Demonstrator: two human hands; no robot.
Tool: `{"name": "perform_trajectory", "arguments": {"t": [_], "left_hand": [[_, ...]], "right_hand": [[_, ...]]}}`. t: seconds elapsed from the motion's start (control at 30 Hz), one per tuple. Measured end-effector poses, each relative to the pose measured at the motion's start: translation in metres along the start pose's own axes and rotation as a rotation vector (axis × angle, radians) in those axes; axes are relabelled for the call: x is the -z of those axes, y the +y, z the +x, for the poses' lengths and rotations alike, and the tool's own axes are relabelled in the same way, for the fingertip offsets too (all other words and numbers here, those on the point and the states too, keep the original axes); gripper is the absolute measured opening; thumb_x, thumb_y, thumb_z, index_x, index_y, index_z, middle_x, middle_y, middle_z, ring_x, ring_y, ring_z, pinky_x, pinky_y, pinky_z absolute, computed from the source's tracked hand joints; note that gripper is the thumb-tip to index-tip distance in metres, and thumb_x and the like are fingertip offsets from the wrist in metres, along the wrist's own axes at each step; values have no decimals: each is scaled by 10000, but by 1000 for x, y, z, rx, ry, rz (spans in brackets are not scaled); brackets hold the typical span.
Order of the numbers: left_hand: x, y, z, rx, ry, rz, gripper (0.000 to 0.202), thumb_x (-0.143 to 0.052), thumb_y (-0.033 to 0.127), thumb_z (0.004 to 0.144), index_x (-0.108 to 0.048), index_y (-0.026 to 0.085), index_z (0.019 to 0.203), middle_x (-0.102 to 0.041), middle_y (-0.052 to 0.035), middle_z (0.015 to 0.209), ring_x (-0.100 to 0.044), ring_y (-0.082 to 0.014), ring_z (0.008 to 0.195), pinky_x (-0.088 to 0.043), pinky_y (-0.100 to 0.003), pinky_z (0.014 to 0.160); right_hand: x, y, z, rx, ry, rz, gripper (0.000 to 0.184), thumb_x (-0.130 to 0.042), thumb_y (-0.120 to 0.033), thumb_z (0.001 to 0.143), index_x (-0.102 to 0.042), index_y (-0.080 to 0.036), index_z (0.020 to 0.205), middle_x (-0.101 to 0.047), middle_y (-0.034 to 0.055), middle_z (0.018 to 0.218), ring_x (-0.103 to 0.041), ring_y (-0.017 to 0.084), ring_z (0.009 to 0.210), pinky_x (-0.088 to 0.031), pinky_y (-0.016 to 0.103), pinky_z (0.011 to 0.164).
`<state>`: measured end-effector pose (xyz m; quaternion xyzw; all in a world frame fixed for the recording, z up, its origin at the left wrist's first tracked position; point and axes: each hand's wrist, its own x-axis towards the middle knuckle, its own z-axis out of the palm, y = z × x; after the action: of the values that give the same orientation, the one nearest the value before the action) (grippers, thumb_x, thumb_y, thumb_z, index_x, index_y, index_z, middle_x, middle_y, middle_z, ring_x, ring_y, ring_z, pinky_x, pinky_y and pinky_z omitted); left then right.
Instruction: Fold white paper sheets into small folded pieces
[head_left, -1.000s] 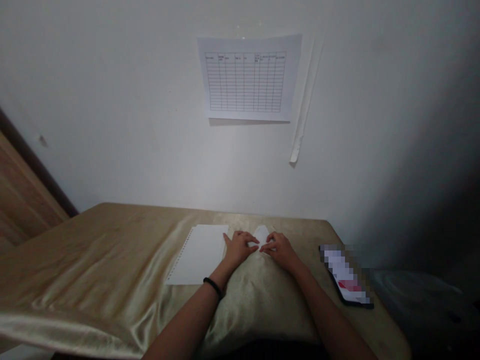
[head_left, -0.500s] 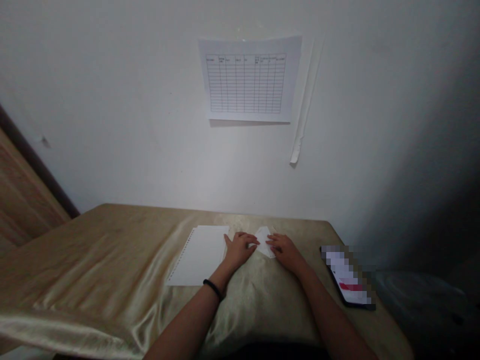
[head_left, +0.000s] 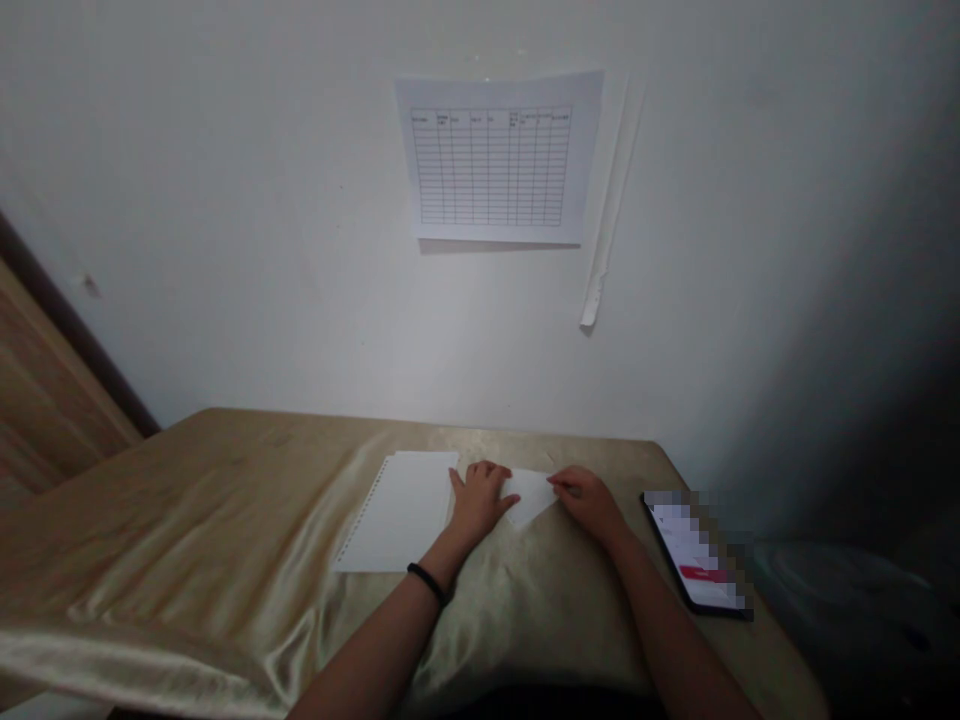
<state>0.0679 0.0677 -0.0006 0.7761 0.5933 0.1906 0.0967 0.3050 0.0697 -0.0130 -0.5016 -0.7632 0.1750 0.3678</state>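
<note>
Left of the small white paper (head_left: 531, 494): a larger sheet (head_left: 397, 510) with a punched edge, flat on the gold cloth (head_left: 225, 520). Our left hand (head_left: 480, 497) lies flat, fingers spread, pressing the paper's left edge. The paper sits on the cloth between both hands. Our right hand (head_left: 589, 497) touches its right corner, fingers curled; whether they pinch it, we cannot tell. Further right of the paper: a phone (head_left: 697, 560), screen lit. High above the paper, on the wall: a grid chart (head_left: 499, 160).

A cloth-draped table (head_left: 187, 500) meets a white wall (head_left: 225, 200). Above the table hangs a gridded sheet (head_left: 495, 160); left of it, wood panelling (head_left: 45, 400).
</note>
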Motion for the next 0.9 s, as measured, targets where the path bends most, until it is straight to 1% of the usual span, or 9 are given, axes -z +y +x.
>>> {"name": "perform_trajectory", "arguments": {"t": [0.07,0.13,0.2,0.27,0.37,0.47,0.6,0.77,0.9], "left_hand": [[0,0,1,-20,-10,-18,282,-642,446,899,-660,290,1134,-617,-72,1294,-430,-307,1329,-86,-721,1135],[0,-1,1,-58,-23,-51,203,-633,423,913,-682,286,1054,-648,-52,1263,-435,-301,1336,-76,-726,1129],[0,-2,1,-90,-40,-81,201,-625,429,917,-691,289,1045,-662,-42,1274,-423,-301,1365,-41,-734,1126],[1,-2,-2,-125,-74,-89,306,-640,498,890,-685,304,1122,-647,-52,1329,-379,-321,1410,8,-740,1124],[3,-2,-6,-190,-140,-58,616,-680,645,789,-612,316,1306,-561,-91,1451,-284,-373,1463,71,-746,1118],[4,-3,-8,-197,-165,-31,755,-693,657,766,-514,313,1414,-497,-106,1509,-238,-389,1483,68,-757,1115],[4,-7,-3,-145,-93,-24,620,-704,517,826,-527,302,1379,-541,-98,1465,-290,-354,1461,-5,-747,1131],[5,-11,0,-125,-47,-36,298,-672,423,884,-673,300,1155,-637,-50,1352,-385,-320,1385,-17,-744,1127],[8,-10,-1,-127,-55,-66,257,-683,411,882,-699,298,1112,-678,-40,1297,-436,-305,1337,-43,-734,1127]], "right_hand": [[-2,4,1,-8,25,-11,325,-528,-169,851,-737,-221,1094,-703,76,1163,-636,203,1109,-448,387,1064],[-4,9,1,-18,23,-55,393,-546,-148,829,-706,-208,1184,-658,90,1271,-593,211,1195,-420,385,1099],[-6,12,1,-25,-6,-104,393,-565,-141,819,-713,-191,1180,-662,110,1268,-586,232,1203,-411,400,1106],[-6,13,1,-27,-33,-132,355,-576,-138,817,-740,-194,1127,-685,118,1218,-598,245,1169,-423,409,1083],[-3,12,2,-19,-42,-142,305,-581,-132,815,-768,-213,1042,-706,106,1150,-617,238,1106,-444,391,1038],[2,11,1,-13,-45,-156,254,-588,-147,819,-782,-215,968,-716,93,1066,-633,221,1022,-468,358,979],[6,13,-1,-27,-37,-174,206,-606,-177,822,-788,-217,909,-708,86,994,-636,214,935,-487,346,908],[7,17,-1,-4,-61,-149,199,-609,-179,818,-785,-213,905,-710,81,992,-631,211,937,-485,343,900],[7,17,0,1,-73,-136,208,-605,-164,810,-782,-216,906,-715,75,1020,-627,214,965,-480,355,920]]}}
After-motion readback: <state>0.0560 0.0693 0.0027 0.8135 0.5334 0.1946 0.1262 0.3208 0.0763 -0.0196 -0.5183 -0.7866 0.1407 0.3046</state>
